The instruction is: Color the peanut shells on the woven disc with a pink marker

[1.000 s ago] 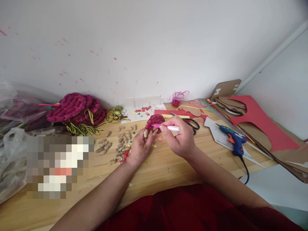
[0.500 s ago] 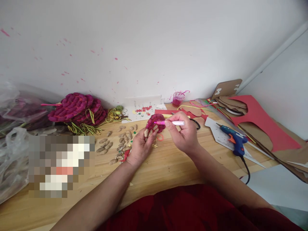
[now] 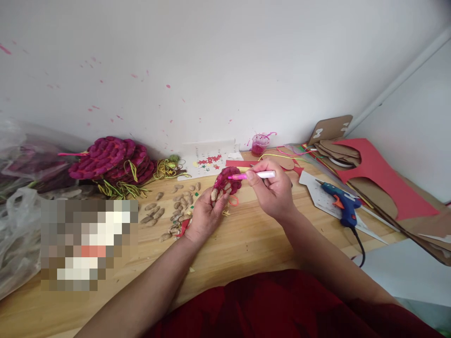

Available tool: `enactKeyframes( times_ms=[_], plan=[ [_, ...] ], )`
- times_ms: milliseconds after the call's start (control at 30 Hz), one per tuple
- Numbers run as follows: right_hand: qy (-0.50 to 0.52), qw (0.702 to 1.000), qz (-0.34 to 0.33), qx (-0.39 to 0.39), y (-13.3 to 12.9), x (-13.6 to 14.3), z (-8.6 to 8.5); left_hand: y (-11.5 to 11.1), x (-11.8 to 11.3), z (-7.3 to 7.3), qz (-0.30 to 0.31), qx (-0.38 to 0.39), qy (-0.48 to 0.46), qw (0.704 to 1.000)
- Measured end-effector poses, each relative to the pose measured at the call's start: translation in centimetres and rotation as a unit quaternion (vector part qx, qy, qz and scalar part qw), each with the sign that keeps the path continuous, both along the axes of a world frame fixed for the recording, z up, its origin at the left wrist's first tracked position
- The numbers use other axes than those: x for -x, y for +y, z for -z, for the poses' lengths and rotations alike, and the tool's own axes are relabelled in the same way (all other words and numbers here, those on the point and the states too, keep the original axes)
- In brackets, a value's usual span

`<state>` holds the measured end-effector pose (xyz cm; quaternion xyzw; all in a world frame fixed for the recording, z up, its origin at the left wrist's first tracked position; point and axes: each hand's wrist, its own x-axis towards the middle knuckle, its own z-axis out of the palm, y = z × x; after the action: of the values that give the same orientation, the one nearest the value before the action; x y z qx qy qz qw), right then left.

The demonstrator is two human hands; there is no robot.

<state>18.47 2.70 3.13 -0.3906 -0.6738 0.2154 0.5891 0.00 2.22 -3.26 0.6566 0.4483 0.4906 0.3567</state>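
Note:
My left hand (image 3: 207, 213) is closed around the lower edge of a round peanut craft piece (image 3: 233, 174), holding it tilted above the table. Most of its peanuts are coloured magenta; a few near my fingers are plain tan. My right hand (image 3: 273, 190) grips a marker pen (image 3: 265, 174) with a white barrel and a pink tip end. The tip is at the coloured peanuts, on or just over them; I cannot tell whether it touches. Loose peanuts (image 3: 183, 203) lie on the table left of the piece.
Finished-looking magenta peanut discs (image 3: 109, 162) are stacked at the back left, with yellow-green cords. Small stars lie on a white sheet (image 3: 190, 157). A cup of pink liquid (image 3: 259, 145) stands by the wall. To the right are a blue glue gun (image 3: 347, 206) and red card (image 3: 384, 178).
My right hand and the marker have shifted slightly to the right across the piece. My left hand still holds the piece in about the same place.

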Motion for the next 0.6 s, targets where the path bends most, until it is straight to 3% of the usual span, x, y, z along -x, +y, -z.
enactKeyframes(
  times_ms=[600],
  plan=[
    [0.011,0.999,0.008,0.032,0.2,0.1,0.9,-0.3,-0.3,-1.2,0.018,0.031,-0.098,0.995]
  ],
)
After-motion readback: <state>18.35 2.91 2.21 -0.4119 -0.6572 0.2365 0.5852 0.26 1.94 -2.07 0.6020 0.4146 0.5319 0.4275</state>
